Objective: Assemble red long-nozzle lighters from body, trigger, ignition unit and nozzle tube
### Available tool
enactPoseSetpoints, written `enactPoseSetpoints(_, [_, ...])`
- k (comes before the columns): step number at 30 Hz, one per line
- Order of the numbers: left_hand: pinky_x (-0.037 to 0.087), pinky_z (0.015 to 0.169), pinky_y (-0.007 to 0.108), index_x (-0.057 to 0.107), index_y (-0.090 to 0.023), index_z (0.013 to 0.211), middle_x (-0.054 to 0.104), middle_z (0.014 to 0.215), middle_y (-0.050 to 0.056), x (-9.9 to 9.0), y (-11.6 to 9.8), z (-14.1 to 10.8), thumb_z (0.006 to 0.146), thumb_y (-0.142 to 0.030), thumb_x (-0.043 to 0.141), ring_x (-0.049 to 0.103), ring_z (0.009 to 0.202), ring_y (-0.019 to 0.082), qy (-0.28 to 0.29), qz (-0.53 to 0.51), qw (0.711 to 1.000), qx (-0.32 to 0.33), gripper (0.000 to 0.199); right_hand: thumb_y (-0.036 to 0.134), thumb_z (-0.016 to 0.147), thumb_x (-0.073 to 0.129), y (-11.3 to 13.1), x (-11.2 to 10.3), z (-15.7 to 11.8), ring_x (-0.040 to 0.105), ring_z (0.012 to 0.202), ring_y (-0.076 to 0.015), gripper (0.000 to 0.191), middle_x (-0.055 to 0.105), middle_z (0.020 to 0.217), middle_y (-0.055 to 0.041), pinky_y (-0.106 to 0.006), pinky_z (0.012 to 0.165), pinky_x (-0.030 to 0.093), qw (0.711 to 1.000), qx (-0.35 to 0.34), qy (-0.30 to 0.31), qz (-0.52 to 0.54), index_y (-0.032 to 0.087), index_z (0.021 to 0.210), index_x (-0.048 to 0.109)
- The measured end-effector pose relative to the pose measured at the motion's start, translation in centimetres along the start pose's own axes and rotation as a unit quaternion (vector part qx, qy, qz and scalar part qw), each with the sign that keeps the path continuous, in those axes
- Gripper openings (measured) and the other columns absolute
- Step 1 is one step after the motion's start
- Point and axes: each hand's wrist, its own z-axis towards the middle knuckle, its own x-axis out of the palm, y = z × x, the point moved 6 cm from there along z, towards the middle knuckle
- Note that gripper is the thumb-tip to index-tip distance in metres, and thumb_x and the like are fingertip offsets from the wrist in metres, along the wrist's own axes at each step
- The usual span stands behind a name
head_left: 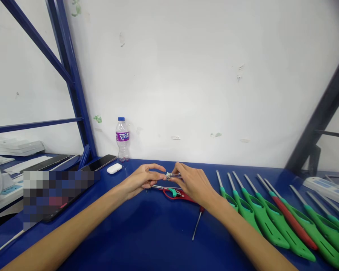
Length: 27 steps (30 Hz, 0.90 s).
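Observation:
Above the blue table, my right hand point(194, 182) grips a small clear, metal-tipped lighter part point(171, 175) between thumb and fingers. My left hand point(144, 176) meets its left end with the fingertips, the index finger raised over it. Under the hands lies an opened red lighter shell point(183, 195) with a green trigger point(173, 192) and bare inner parts; my right hand hides some of it. A thin screwdriver point(197, 226) rests just in front, its shaft pointing toward me and its red end partly covered by my wrist.
Several green long-necked lighters point(251, 210) and a red one point(295, 222) lie in a row at right. An upright plastic bottle point(122, 141), a white earbud case point(114, 168) and a dark phone point(98, 163) are at back left. Blue metal posts point(76, 98) stand against the wall.

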Motion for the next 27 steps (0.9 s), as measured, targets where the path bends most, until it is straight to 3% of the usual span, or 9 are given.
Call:
enactPoseSetpoints(9, [0.006,0.042,0.018,0.047,-0.017,0.093,0.058,0.075,-0.002,0.2,1.5,0.3,0.067,-0.019,0.082,0.028,0.044,0.0,0.032,-0.11,0.993,-0.021,0.043,0.031,0.099,0.054,1.3,0.7,-0.2,0.056,0.06,-0.0113,0.01,0.065,0.084,0.001,-0.027,0.05,0.019,0.995,-0.054,0.012,-0.082,0.022,0.094,0.055])
enactPoseSetpoints(14, [0.007,0.042,0.017,0.044,-0.018,0.096,0.053,0.07,-0.006,0.6,2.0,0.3,0.07,-0.012,0.077,0.021,0.042,-0.001,0.046,-0.151,0.987,-0.044,0.043,0.027,0.1,0.05,1.8,0.4,-0.3,0.051,0.057,-0.0103,0.012,0.062,0.082,0.0013,-0.028,0.048,0.015,0.989,-0.068,-0.011,-0.134,0.023,0.091,0.058])
enactPoseSetpoints(20, [0.006,0.041,0.018,0.04,-0.018,0.096,0.053,0.071,-0.006,0.7,2.6,0.3,0.068,-0.01,0.068,0.018,0.041,-0.002,0.006,-0.148,0.987,-0.056,0.04,0.011,0.095,0.049,2.1,0.7,-0.6,0.052,0.06,-0.0105,0.017,0.064,0.089,-0.0004,-0.028,0.048,0.016,0.984,-0.086,-0.012,-0.154,0.024,0.094,0.06])
enactPoseSetpoints(27, [0.004,0.042,0.02,0.029,-0.022,0.08,0.049,0.066,-0.007,1.1,2.1,0.3,0.069,-0.02,0.071,0.019,0.04,-0.001,0.007,-0.09,0.996,0.022,0.044,0.003,0.091,0.047,2.2,1.5,-0.6,0.059,0.064,-0.0115,0.026,0.067,0.097,-0.0014,-0.026,0.049,0.026,0.984,-0.09,0.025,-0.149,0.023,0.104,0.058])
